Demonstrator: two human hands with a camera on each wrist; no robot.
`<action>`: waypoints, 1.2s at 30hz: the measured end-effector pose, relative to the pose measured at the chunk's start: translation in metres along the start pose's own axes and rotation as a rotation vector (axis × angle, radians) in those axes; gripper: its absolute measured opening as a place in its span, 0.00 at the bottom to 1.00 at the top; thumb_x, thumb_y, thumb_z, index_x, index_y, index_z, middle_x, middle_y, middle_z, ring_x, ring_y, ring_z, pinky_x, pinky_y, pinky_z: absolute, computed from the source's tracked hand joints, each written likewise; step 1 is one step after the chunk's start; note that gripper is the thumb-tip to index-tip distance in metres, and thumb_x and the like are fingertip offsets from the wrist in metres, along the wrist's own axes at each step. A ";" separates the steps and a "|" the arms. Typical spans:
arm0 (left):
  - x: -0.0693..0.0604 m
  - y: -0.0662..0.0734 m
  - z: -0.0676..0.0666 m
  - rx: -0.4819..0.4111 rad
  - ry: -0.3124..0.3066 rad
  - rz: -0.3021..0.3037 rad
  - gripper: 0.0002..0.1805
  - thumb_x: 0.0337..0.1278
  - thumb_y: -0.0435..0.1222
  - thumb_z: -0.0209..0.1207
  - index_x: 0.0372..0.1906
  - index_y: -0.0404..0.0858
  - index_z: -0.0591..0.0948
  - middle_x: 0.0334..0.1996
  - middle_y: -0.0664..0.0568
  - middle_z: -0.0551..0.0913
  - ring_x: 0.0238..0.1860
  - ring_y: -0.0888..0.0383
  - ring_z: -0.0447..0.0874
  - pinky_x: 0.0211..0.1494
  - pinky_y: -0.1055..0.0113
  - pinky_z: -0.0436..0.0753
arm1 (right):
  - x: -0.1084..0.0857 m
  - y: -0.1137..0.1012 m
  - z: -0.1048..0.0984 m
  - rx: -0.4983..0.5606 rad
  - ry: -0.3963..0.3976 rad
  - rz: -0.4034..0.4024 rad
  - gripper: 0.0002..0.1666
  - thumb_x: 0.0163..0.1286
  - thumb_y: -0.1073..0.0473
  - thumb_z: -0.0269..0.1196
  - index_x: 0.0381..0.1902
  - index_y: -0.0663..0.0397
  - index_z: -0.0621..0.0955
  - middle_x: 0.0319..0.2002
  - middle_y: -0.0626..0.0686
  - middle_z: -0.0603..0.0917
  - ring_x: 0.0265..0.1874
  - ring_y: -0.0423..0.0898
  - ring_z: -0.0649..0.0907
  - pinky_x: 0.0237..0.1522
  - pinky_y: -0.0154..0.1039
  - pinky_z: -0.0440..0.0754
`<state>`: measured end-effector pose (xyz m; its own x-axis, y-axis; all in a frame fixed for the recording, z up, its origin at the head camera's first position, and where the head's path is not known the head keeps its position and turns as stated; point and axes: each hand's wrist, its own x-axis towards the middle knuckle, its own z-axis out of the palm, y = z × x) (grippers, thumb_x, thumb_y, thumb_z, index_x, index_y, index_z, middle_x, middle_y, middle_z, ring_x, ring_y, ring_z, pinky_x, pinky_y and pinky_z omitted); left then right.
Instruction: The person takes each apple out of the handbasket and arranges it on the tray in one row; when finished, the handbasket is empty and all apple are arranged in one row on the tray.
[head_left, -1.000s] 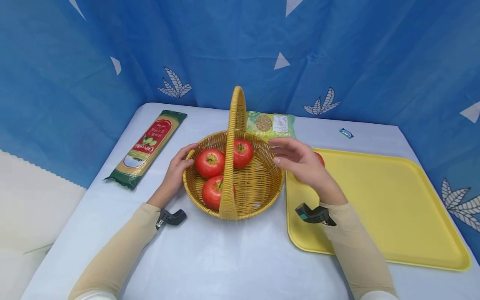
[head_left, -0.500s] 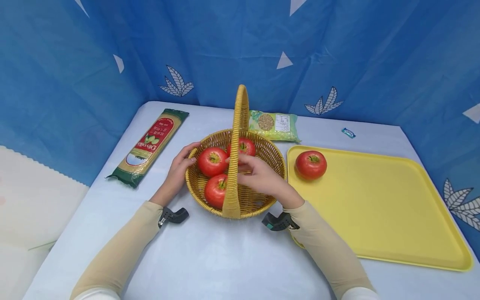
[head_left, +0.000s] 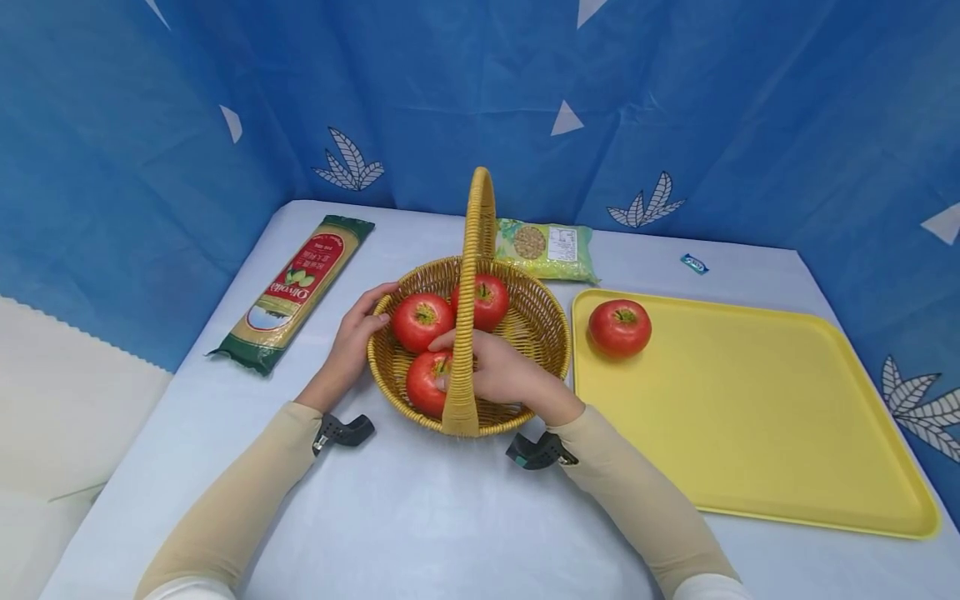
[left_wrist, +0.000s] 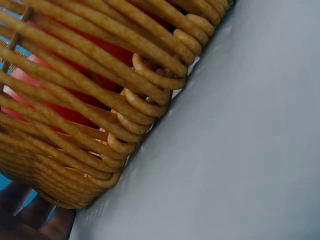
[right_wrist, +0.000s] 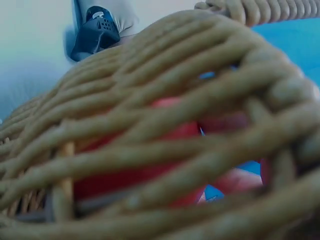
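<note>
Pasta pack (head_left: 294, 296): it lies aslant near the left edge of the table (head_left: 435, 508), its far end by the far left corner.
Left hand (head_left: 348, 346): your grip is closed on the left rim of the basket (head_left: 534, 321), thumb over the rim, fingers along the outside.
Left apple (head_left: 418, 323): inside the basket by its left wall, near your thumb.
Front apple (head_left: 422, 387): in the basket, on the side toward the near edge, partly hidden by the handle (head_left: 470, 267).
Basket: it stands upright, somewhat nearer the table's left edge than its right.
Back apple (head_left: 492, 305): in the basket, toward the far edge, beside the left apple.
Right hand (head_left: 504, 371): you reach under the handle; your grip is spread about as wide as the front apple and holds it, finger and thumb on opposite sides.
Grain bag (head_left: 547, 250): flat by the far edge, behind the basket.
Tray apple (head_left: 619, 330): on the tray (head_left: 750, 417), in its far left corner.
Sweet (head_left: 693, 264): near the far edge, toward the far right corner.
Tray: flat by the right edge.
</note>
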<state>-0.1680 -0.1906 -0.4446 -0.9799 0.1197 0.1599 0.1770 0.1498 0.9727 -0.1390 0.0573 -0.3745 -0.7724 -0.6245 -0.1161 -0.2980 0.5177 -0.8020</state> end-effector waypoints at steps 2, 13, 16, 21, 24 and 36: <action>0.000 0.000 0.000 -0.004 -0.001 -0.002 0.29 0.69 0.31 0.43 0.74 0.37 0.68 0.77 0.44 0.65 0.82 0.51 0.52 0.85 0.48 0.49 | 0.000 0.000 0.000 -0.003 -0.022 -0.007 0.28 0.66 0.54 0.70 0.63 0.50 0.80 0.60 0.55 0.82 0.59 0.51 0.80 0.63 0.47 0.79; -0.001 0.001 0.000 0.012 -0.009 -0.014 0.29 0.70 0.33 0.43 0.74 0.37 0.67 0.77 0.45 0.65 0.82 0.51 0.52 0.85 0.46 0.50 | -0.001 0.002 -0.002 0.005 -0.180 -0.076 0.29 0.70 0.53 0.67 0.67 0.47 0.75 0.64 0.56 0.77 0.64 0.51 0.76 0.66 0.47 0.76; -0.002 0.001 -0.001 0.018 -0.007 -0.016 0.29 0.70 0.33 0.43 0.74 0.37 0.67 0.77 0.45 0.65 0.82 0.51 0.52 0.85 0.46 0.50 | -0.001 0.003 -0.002 0.014 -0.145 -0.107 0.27 0.68 0.53 0.68 0.64 0.48 0.79 0.63 0.55 0.78 0.63 0.50 0.76 0.66 0.46 0.76; -0.002 0.001 -0.001 0.021 -0.003 -0.012 0.29 0.69 0.33 0.43 0.74 0.37 0.67 0.77 0.44 0.65 0.82 0.51 0.52 0.85 0.46 0.50 | -0.001 0.005 -0.003 -0.026 -0.112 -0.198 0.23 0.66 0.55 0.70 0.59 0.48 0.83 0.60 0.52 0.80 0.62 0.48 0.75 0.66 0.46 0.76; -0.001 0.001 -0.001 0.017 -0.001 -0.009 0.29 0.69 0.32 0.43 0.74 0.37 0.68 0.77 0.43 0.65 0.82 0.50 0.52 0.85 0.46 0.50 | -0.002 0.005 -0.003 -0.076 -0.131 -0.252 0.22 0.67 0.55 0.69 0.59 0.47 0.83 0.59 0.53 0.79 0.63 0.48 0.75 0.68 0.47 0.75; -0.001 0.001 -0.001 0.013 -0.005 -0.019 0.29 0.69 0.33 0.43 0.74 0.37 0.68 0.77 0.44 0.65 0.82 0.52 0.52 0.85 0.47 0.49 | -0.006 0.003 -0.003 -0.074 -0.201 -0.239 0.24 0.66 0.60 0.69 0.61 0.46 0.81 0.63 0.54 0.75 0.69 0.50 0.69 0.71 0.51 0.71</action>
<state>-0.1670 -0.1919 -0.4436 -0.9826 0.1216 0.1405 0.1595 0.1647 0.9734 -0.1372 0.0641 -0.3749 -0.5510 -0.8331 -0.0489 -0.5033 0.3785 -0.7768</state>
